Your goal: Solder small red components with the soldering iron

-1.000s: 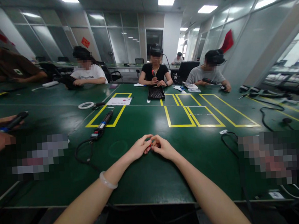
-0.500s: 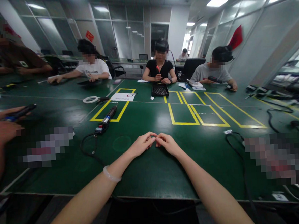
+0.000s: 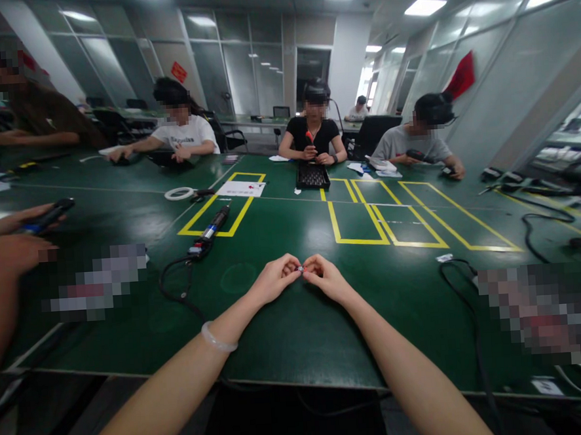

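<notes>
My left hand [image 3: 277, 279] and my right hand [image 3: 324, 278] meet over the green table, fingertips almost touching. Between them is a tiny shiny metallic piece [image 3: 300, 269], too small to name by kind. Both hands pinch it with thumb and fingers, one from each side. A pale bangle circles my left wrist. To the left of my hands, an electric screwdriver [image 3: 210, 230] with a black cable lies on the table.
Yellow tape rectangles [image 3: 361, 241] mark the table [image 3: 288, 342]. A white sheet [image 3: 242, 189] and a white cable coil [image 3: 179, 193] lie farther back. Across sits a person with a black tray [image 3: 312, 177]. At left, another person's hand [image 3: 20, 254] holds a tool. Black cables [image 3: 465, 298] lie right.
My fingers have shifted and tilted, so the tiny metallic piece between them now shows. Both hands stay in nearly the same place. The view has moved slightly.
</notes>
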Available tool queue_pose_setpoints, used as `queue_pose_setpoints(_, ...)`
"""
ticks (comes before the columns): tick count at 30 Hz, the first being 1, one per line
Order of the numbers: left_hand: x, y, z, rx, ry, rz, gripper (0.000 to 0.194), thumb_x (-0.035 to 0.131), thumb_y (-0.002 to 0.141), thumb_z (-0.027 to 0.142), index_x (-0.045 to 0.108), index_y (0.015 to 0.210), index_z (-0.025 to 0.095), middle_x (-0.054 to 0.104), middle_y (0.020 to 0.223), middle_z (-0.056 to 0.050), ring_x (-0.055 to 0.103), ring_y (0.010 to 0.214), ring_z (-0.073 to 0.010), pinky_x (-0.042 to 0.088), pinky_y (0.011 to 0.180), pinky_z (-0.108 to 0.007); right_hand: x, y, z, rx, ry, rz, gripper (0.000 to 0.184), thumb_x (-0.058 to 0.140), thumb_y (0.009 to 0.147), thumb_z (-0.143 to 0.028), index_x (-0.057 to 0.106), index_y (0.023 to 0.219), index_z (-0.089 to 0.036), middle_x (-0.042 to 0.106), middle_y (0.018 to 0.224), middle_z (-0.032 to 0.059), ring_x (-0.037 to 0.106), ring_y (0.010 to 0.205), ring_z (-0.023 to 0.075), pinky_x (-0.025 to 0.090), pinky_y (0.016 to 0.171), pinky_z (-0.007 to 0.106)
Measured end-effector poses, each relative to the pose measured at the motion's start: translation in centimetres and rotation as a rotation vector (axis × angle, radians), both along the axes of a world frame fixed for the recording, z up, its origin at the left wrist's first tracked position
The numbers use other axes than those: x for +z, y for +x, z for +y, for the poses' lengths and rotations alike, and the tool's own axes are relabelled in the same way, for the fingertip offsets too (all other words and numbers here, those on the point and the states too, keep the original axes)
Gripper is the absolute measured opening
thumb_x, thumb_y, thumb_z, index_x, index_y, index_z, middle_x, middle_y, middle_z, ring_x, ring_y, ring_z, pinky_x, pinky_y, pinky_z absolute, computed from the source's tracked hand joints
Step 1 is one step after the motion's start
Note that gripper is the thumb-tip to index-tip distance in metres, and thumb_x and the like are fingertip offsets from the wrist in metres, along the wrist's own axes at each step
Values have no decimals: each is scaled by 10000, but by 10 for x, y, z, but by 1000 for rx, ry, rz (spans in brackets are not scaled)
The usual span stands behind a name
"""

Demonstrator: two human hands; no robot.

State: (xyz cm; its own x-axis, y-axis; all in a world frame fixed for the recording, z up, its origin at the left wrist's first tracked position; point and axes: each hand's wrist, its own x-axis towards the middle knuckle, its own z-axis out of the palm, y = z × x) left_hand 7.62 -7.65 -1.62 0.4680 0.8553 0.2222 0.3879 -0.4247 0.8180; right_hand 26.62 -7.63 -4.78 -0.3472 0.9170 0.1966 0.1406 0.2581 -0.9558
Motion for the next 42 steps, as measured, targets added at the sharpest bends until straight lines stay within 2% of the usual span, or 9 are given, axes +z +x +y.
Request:
queue_pose_setpoints(16, 0, 0, 0, -12, 2, -5, 208, 568, 815, 289, 587, 981, 165, 576, 788, 0, 513, 669, -105, 406, 605, -207, 4, 1, -1, -38, 25, -51, 197, 565, 833, -345, 566, 898, -160, 606, 770, 12, 556, 693, 128, 431, 659, 256)
queue_pose_setpoints(22, -3, -1, 1, -7, -6, -2, 207, 546, 840, 323, 590, 959, 160, 585, 794, -4, 521, 688, -112, 408, 620, -212, 0, 1, 0, -22, 41, -25, 234, 600, 803, -314, 545, 985, -178, 594, 786, -1, 532, 650, 114, 419, 627, 246)
queue_pose_setpoints(28, -5, -3, 1, -10, -26, 21, 230, 546, 844, 352, 584, 957, 155, 585, 781, -4, 539, 689, -116, 411, 620, -217, 2, 2, -1, 1, 85, -65, 164, 563, 828, -293, 568, 937, -170, 605, 803, 10, 555, 708, 128, 422, 657, 252)
queue_pose_setpoints(35, -4, -3, 0, -38, -12, -24, 233, 583, 813, 274, 556, 1021, 173, 556, 768, 17, 513, 643, -94, 408, 597, -201, 4, 3, -2, -6, 66, -83, 154, 549, 842, -292, 578, 922, -164, 631, 800, 19, 582, 725, 139, 443, 687, 269)
queue_pose_setpoints(42, -3, -3, 0, -40, 23, -3, 174, 562, 827, 263, 588, 971, 169, 565, 776, 7, 516, 666, -101, 404, 607, -203, 1, 2, -2, 1, 66, -80, 164, 537, 851, -303, 570, 940, -170, 641, 796, 20, 588, 716, 139, 446, 688, 272)
